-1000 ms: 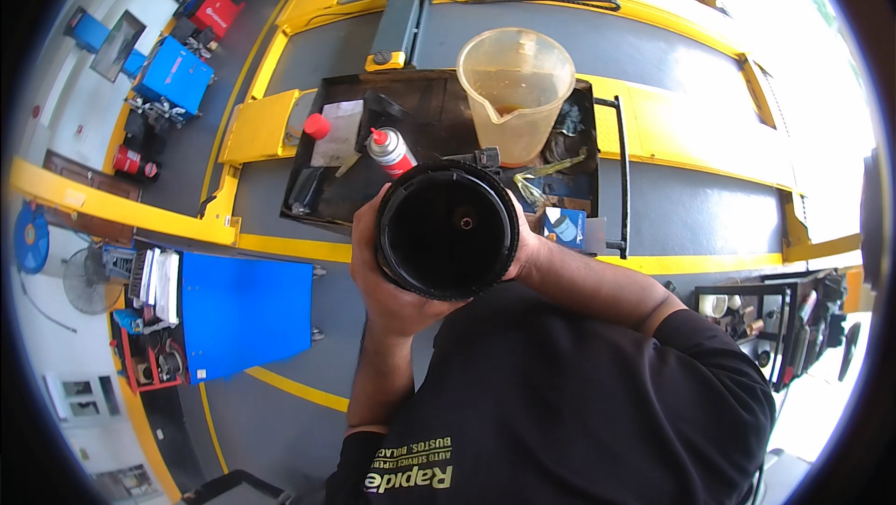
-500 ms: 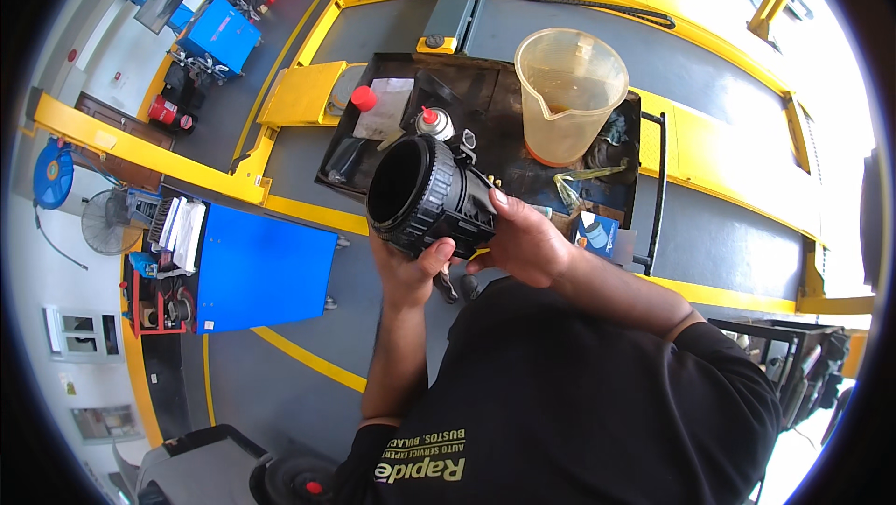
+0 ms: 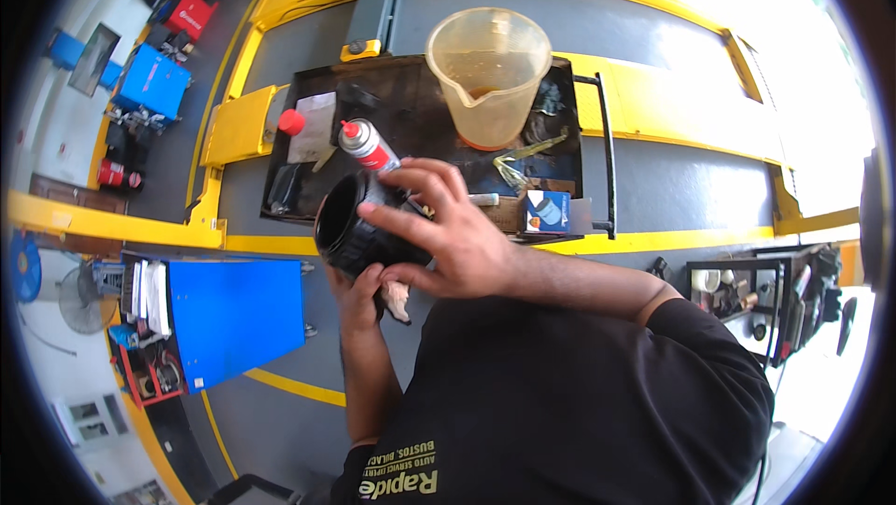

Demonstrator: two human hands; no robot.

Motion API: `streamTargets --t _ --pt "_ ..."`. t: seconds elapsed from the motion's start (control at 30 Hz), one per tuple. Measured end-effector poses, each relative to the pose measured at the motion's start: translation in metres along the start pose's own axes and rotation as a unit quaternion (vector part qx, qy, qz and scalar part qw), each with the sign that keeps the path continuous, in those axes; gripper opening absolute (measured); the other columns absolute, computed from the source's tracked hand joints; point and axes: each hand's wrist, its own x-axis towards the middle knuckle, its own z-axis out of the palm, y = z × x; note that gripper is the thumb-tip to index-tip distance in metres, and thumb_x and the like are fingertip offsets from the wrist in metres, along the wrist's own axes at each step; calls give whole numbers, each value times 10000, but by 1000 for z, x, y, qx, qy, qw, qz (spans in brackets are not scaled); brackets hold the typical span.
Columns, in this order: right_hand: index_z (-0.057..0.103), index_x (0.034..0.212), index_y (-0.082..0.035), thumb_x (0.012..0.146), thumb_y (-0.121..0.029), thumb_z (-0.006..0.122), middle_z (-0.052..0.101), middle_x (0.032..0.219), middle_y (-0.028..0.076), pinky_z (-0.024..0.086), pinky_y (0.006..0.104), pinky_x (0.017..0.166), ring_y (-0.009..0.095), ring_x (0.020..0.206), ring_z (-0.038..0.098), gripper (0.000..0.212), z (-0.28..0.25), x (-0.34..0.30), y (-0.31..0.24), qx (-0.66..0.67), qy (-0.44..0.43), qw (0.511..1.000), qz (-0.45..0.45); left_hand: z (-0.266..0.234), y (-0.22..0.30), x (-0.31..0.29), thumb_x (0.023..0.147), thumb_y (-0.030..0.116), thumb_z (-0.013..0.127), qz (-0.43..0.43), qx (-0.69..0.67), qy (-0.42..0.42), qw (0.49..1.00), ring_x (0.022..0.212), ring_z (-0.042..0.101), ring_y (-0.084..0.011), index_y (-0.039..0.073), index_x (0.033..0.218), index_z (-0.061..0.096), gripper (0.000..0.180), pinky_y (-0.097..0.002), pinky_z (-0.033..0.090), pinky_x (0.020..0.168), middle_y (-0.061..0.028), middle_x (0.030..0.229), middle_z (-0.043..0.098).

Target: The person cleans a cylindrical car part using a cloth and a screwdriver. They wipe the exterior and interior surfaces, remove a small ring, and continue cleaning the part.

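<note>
A black ribbed plastic cylinder (image 3: 341,225), open at its near-left end like an air filter housing, is held up in front of my chest. Supporting it from below is my left hand (image 3: 357,298), thumb against its side and most fingers hidden beneath. Across its upper side lies my right hand (image 3: 448,230), fingers bent over the casing. A pale crumpled cloth-like piece (image 3: 397,301) hangs under the cylinder by my left hand; what holds it is hidden. Just beyond stands a red-and-white spray can (image 3: 370,147) with a red top.
A dark tray cart (image 3: 411,85) carries a big translucent jug (image 3: 490,76) holding some brownish liquid, a red cap (image 3: 291,122), a paper sheet (image 3: 314,128) and a blue-and-white box (image 3: 548,211). A blue cabinet (image 3: 238,318) stands left. Yellow lift ramps (image 3: 653,108) lie behind.
My right hand has moved from the cylinder's right end to over its top. The cylinder has turned slightly. The view has shifted, and the pale piece now shows beneath.
</note>
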Motion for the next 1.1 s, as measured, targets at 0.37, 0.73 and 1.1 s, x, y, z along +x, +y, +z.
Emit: streamTargets --t 0.37,0.73,1.1 --pt "500 1590 -163 872 -345 877 481 1525 256 541 548 1140 493 1455 412 831 53 -14 -2 3 -183 982 35 -33 -30 -51 992 565 652 -67 -127 59 988 1453 554 -342 -17 1685 317 965 -463 501 1170 -229 1615 482" --pt "462 1625 -135 749 -288 986 392 1619 293 496 566 1159 501 1484 434 1032 75 -4 -22 89 -193 977 28 -70 -21 -68 817 199 933 78 -44 148 985 1427 572 -253 28 1645 342 1032 -422 466 1222 -162 1543 559" --pt "376 1649 -93 776 -201 966 398 1600 291 532 542 1158 492 1496 476 1059 239 23 -120 197 -262 940 -93 -212 40 -170 705 63 1026 138 -9 215 967 1492 533 -288 46 1709 193 1304 -454 457 1240 -170 1584 523"
